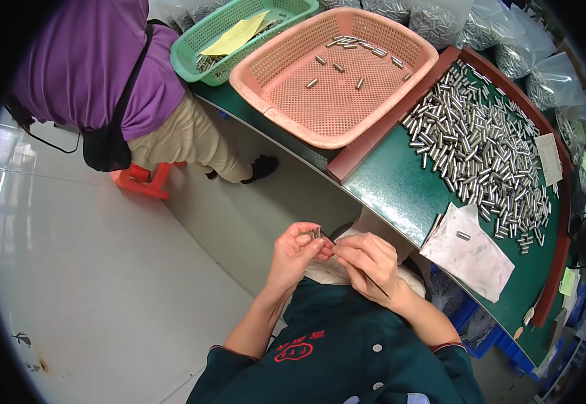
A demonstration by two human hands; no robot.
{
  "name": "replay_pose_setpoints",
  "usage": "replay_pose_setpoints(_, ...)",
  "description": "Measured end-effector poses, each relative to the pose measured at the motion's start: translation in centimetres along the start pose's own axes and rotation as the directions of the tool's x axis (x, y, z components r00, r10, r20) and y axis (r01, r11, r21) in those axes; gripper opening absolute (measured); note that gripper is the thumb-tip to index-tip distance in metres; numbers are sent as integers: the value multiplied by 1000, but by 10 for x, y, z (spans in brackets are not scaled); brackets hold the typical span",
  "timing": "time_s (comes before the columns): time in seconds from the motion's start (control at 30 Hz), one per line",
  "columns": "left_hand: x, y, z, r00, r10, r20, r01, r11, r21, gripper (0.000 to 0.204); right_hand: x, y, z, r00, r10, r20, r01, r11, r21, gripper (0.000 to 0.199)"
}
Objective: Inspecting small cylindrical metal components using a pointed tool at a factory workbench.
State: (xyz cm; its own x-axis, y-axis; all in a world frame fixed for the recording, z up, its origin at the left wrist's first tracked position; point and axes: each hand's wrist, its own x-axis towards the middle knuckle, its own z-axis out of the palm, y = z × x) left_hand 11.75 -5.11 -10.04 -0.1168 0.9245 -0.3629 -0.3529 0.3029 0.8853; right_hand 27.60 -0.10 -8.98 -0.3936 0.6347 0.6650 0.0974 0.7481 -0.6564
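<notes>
Above my lap, my left hand (298, 252) is closed around a few small metal cylinders (316, 233) whose ends stick up between thumb and fingers. My right hand (372, 261) pinches a thin dark rod (376, 285), its tip close to the cylinders; what kind of tool it is I cannot tell. To the right, a stained white cloth (476, 259) lies on the green table with a single metal cylinder (463, 236) on it. Beyond the cloth spreads a large heap of the same cylinders (481, 141).
A pink basket (337, 143) with several loose cylinders sits at the table's left part, beside a green basket (185, 71) holding a yellow paper. A red-brown rail (367, 149) borders the heap. Clear bags (554, 81) of parts line the back. Another person (118, 74) stands left, near a red stool (143, 180).
</notes>
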Motion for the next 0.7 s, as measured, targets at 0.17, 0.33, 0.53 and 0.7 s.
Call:
replay_pose_setpoints(0.17, 1, 0, -8, 998, 56, 2, -56, 998, 25, 15, 0, 3, 2, 1000, 14, -23, -14, 1000, 19, 17)
replay_pose_setpoints(0.33, 1, 4, -9, 989, 145, 2, -144, 981, 133, 14, 1, 8, 3, 999, -12, -35, 12, 1000, -3, 16)
replay_pose_setpoints(0.53, 6, -2, -12, 996, 65, -55, -59, 993, 107, 13, -7, 8, 7, 997, -70, -25, 70, 997, -18, 24)
replay_pose_setpoints(0.7, 7, 3, -26, 991, -133, -7, 132, 985, -109, 14, -1, 6, 3, 999, -31, -44, 32, 999, 33, 25)
